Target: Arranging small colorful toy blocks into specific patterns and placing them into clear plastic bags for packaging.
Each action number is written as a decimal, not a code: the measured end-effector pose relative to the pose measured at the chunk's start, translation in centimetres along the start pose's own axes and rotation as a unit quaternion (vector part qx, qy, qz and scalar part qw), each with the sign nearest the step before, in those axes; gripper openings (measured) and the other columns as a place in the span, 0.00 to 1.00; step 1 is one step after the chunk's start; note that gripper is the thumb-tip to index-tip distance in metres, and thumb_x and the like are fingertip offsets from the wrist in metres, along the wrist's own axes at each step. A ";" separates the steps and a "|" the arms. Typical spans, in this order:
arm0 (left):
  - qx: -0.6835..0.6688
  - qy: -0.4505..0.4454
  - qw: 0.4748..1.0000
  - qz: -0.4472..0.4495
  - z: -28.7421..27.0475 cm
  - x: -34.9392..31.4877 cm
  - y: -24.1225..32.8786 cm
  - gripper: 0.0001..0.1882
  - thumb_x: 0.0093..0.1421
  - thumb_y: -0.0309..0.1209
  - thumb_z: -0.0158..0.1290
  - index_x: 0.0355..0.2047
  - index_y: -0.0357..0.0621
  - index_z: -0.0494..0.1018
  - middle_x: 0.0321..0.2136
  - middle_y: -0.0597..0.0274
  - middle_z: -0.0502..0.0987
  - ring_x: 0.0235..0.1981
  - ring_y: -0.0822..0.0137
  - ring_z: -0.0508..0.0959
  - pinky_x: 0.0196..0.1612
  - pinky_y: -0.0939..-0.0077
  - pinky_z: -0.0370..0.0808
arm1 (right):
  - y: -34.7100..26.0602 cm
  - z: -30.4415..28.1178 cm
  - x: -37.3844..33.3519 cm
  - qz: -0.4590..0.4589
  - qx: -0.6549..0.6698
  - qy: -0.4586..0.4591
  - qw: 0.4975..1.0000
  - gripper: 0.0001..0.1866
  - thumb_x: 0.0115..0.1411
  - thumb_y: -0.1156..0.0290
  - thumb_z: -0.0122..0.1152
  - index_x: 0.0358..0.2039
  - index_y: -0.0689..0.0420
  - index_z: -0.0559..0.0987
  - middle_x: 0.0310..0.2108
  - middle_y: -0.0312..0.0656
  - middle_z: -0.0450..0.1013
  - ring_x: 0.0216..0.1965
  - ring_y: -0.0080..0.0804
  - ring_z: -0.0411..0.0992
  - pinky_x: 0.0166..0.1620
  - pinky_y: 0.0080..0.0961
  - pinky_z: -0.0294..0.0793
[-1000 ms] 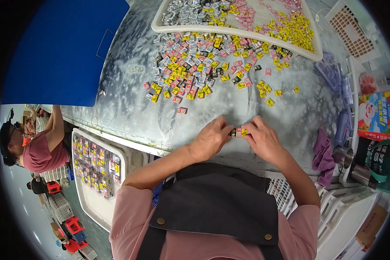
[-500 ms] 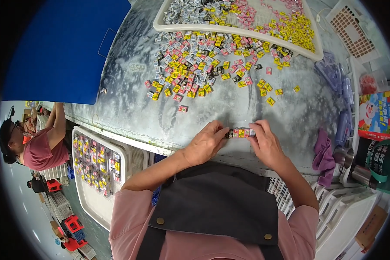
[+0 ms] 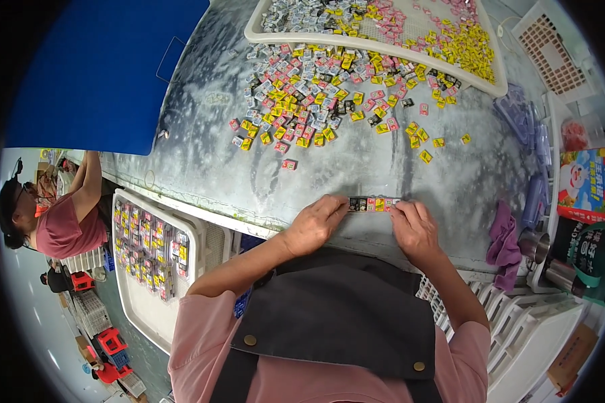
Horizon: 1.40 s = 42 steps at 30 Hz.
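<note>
A short straight row of small wrapped blocks [image 3: 373, 205], black, pink and yellow, lies on the tabletop in front of me. My left hand [image 3: 318, 220] is closed at the row's left end, thumb and fingers pinched together there. At the opposite end my right hand [image 3: 415, 227] has its fingers bent and closed on the last blocks, hiding them. Beyond my hands spreads a loose pile of the same blocks [image 3: 302, 101] in yellow, pink, white and black. A few lie apart, such as a pink block [image 3: 289, 164] nearer to me.
At the far side stands a white tray [image 3: 383, 41] of sorted blocks. Left of me, another white tray [image 3: 144, 309] holds filled clear packs [image 3: 148, 248]. A blue board [image 3: 101, 80] covers the far left. A purple cloth [image 3: 503, 242] hangs at right; a person [image 3: 67, 228] works at left.
My right hand's fingers have closed in at the row's right end, where they were more spread before. My left hand has shifted slightly left, uncovering more black blocks. The view has shifted a little.
</note>
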<state>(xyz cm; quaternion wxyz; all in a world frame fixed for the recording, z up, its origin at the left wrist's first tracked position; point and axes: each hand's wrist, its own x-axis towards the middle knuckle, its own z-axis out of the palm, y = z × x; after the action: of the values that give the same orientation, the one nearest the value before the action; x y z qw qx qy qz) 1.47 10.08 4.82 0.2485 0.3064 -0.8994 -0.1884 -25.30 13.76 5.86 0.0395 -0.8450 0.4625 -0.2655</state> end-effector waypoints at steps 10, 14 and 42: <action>0.048 0.017 0.997 0.057 1.1 -0.6 -0.1 0.19 0.49 0.20 0.57 0.44 0.25 0.75 0.49 0.47 0.73 0.45 0.51 0.77 0.47 0.65 0.79 | -1.3 0.4 -0.2 0.042 -0.002 -0.048 0.998 0.18 0.55 0.75 0.67 0.46 0.66 0.78 0.50 0.49 0.72 0.50 0.50 0.71 0.52 0.42 0.72; 0.053 0.021 0.996 0.069 0.6 -0.6 -0.1 0.20 0.51 0.20 0.56 0.46 0.24 0.75 0.49 0.46 0.73 0.47 0.51 0.77 0.48 0.65 0.79 | -1.2 0.8 -1.4 0.061 0.007 -0.045 0.997 0.22 0.54 0.74 0.67 0.50 0.67 0.77 0.53 0.50 0.72 0.54 0.51 0.70 0.56 0.43 0.71; 0.063 -0.112 0.992 0.011 1.1 0.3 -0.5 0.39 0.63 0.47 0.54 0.68 0.40 0.57 0.71 0.48 0.51 0.72 0.46 0.51 0.71 0.43 0.46 | -1.3 0.1 0.4 0.105 0.040 -0.136 0.984 0.36 0.59 0.61 0.64 0.64 0.65 0.66 0.67 0.54 0.60 0.70 0.51 0.55 0.71 0.55 0.44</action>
<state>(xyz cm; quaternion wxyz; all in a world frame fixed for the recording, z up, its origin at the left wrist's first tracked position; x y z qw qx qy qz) 0.93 9.70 3.77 0.1283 0.2885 -0.9350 -0.1616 -24.11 14.16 6.28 0.1633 -0.8177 0.5281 -0.1609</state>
